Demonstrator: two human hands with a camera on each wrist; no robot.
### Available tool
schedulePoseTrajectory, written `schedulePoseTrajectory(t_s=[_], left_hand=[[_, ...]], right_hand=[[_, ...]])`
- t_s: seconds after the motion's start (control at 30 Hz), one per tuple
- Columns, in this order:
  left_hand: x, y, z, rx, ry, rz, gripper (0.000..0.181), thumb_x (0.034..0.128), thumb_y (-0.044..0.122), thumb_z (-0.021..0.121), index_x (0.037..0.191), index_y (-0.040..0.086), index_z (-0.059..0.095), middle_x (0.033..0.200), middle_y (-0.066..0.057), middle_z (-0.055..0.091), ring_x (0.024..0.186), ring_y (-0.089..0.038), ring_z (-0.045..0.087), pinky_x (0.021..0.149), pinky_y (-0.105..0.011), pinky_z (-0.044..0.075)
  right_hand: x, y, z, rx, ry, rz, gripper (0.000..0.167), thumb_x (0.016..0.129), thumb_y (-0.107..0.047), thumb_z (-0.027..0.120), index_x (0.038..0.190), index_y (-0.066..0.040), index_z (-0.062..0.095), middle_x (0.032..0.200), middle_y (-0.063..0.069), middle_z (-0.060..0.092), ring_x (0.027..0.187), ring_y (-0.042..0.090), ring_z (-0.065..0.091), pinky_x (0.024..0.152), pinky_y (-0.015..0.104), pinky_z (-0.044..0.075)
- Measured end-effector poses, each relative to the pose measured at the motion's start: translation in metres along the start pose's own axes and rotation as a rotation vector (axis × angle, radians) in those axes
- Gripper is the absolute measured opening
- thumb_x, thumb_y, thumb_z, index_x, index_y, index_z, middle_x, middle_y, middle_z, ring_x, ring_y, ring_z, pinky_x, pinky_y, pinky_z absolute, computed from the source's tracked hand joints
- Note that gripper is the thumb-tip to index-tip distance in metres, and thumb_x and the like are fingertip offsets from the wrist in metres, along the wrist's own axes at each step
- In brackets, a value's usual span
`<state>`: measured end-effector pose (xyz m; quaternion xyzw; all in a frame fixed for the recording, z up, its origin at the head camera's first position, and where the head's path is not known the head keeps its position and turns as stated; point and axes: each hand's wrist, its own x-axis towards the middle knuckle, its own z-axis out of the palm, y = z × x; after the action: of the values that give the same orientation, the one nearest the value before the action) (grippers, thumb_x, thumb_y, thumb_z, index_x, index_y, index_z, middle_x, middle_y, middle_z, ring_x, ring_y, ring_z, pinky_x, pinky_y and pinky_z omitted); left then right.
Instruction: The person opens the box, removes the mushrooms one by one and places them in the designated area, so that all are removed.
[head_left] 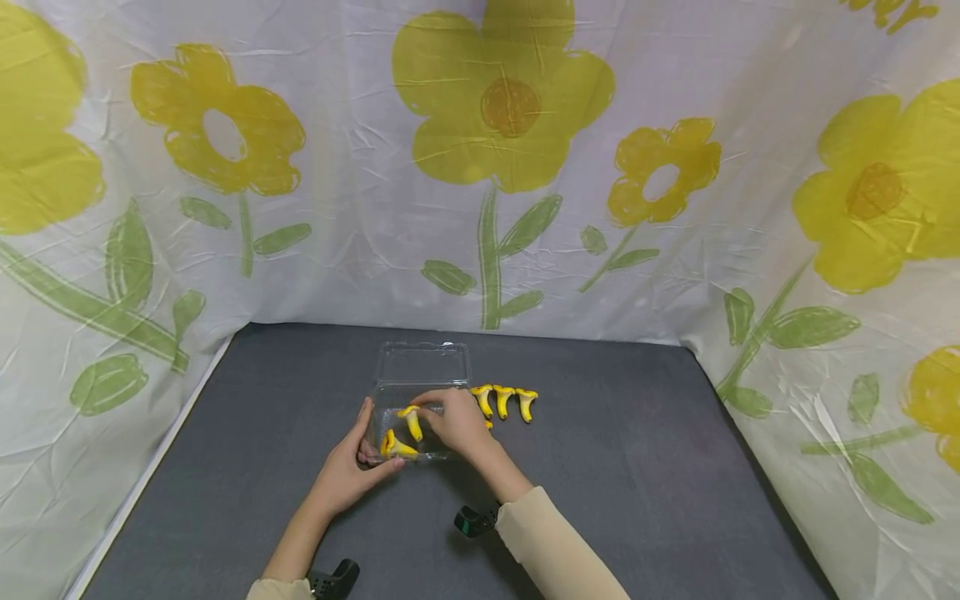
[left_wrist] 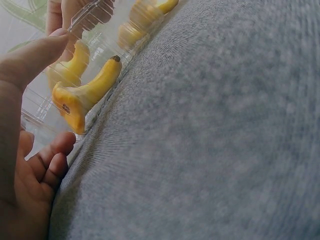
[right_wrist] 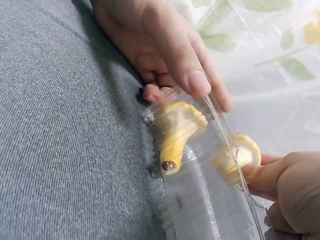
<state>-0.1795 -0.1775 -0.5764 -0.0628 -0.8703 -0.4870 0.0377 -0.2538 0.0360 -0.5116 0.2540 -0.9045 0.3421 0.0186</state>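
Note:
A clear plastic clamshell box (head_left: 444, 456) stands on the dark cloth, its lid (head_left: 423, 362) folded back away from me. My left hand (head_left: 347, 473) grips the box at its left front corner; in the right wrist view the left thumb (right_wrist: 197, 82) lies on the rim. One yellow chanterelle-like mushroom (head_left: 399, 445) lies in the box near the front wall, stem to the right. With thumb and fingers, my right hand (head_left: 459, 421) pinches a second yellow mushroom (head_left: 413, 423) by its cap side, stem downward, inside the box. The right wrist view shows this held mushroom (right_wrist: 240, 160) through the plastic.
Several more yellow mushrooms (head_left: 527, 404) stand in a row just right of the box, one partly hidden behind my right hand. Dark grey cloth (head_left: 637, 467) covers the table. A white flowered curtain (head_left: 345, 250) hangs along the back and sides.

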Motion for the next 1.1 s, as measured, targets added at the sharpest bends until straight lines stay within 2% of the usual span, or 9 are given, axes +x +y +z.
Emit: schedulePoseTrajectory(t_s=[0.1,0.23,0.43,0.63,0.9,1.0,1.1], left_hand=[[0.000,-0.001,0.000,0.001,-0.003,0.001,0.120,0.0865,0.037,0.090,0.172,0.009,0.011,0.085,0.002,0.053,0.075,-0.009,0.050,0.075,-0.027,0.046],[0.000,0.000,0.001,0.005,-0.006,-0.007,0.120,0.0862,0.038,0.091,0.172,0.010,0.012,0.085,0.002,0.053,0.076,-0.009,0.050,0.076,-0.027,0.046],[-0.001,0.000,0.001,-0.009,-0.012,-0.008,0.121,0.0855,0.036,0.091,0.172,0.011,0.011,0.084,0.002,0.052,0.075,-0.010,0.049,0.075,-0.027,0.045],[-0.001,-0.001,0.002,-0.014,-0.007,0.003,0.121,0.0850,0.035,0.092,0.172,0.011,0.012,0.084,0.002,0.051,0.075,-0.009,0.048,0.075,-0.027,0.045],[-0.001,0.000,0.001,-0.005,0.001,0.000,0.120,0.0855,0.036,0.091,0.172,0.009,0.012,0.083,0.002,0.051,0.074,-0.009,0.048,0.074,-0.027,0.044],[-0.001,0.002,0.000,-0.002,0.001,0.001,0.120,0.0855,0.036,0.091,0.172,0.008,0.012,0.083,0.002,0.051,0.074,-0.009,0.047,0.074,-0.027,0.044],[-0.001,0.003,0.000,-0.003,0.000,-0.006,0.121,0.0852,0.036,0.092,0.172,0.009,0.012,0.083,0.002,0.051,0.074,-0.009,0.048,0.075,-0.027,0.044]], right_hand=[[-0.004,0.001,-0.002,0.019,0.012,-0.001,0.016,0.100,-0.015,0.076,0.114,-0.014,0.084,0.105,0.003,0.081,0.041,0.001,0.022,0.048,0.019,0.031],[-0.008,0.004,-0.005,0.029,0.029,0.001,0.016,0.100,-0.014,0.076,0.113,-0.013,0.084,0.108,0.004,0.081,0.043,0.002,0.023,0.052,0.020,0.033],[-0.014,0.008,-0.012,0.051,0.053,0.005,0.016,0.100,-0.015,0.076,0.114,-0.013,0.084,0.106,0.004,0.081,0.042,0.002,0.024,0.047,0.019,0.029],[-0.020,0.012,-0.021,0.073,0.105,-0.006,0.015,0.099,-0.011,0.077,0.112,-0.011,0.084,0.101,0.004,0.081,0.041,0.000,0.030,0.045,0.019,0.032],[-0.028,0.019,-0.030,0.107,0.166,0.016,0.015,0.097,-0.011,0.078,0.111,-0.011,0.084,0.100,0.004,0.081,0.038,-0.001,0.024,0.043,0.019,0.028],[-0.031,0.020,-0.035,0.140,0.184,0.040,0.015,0.097,-0.010,0.079,0.111,-0.011,0.084,0.101,0.005,0.081,0.040,0.000,0.024,0.045,0.019,0.030],[-0.034,0.020,-0.039,0.156,0.205,0.044,0.015,0.096,-0.009,0.079,0.111,-0.010,0.084,0.103,0.006,0.081,0.048,-0.002,0.034,0.049,0.019,0.036]])
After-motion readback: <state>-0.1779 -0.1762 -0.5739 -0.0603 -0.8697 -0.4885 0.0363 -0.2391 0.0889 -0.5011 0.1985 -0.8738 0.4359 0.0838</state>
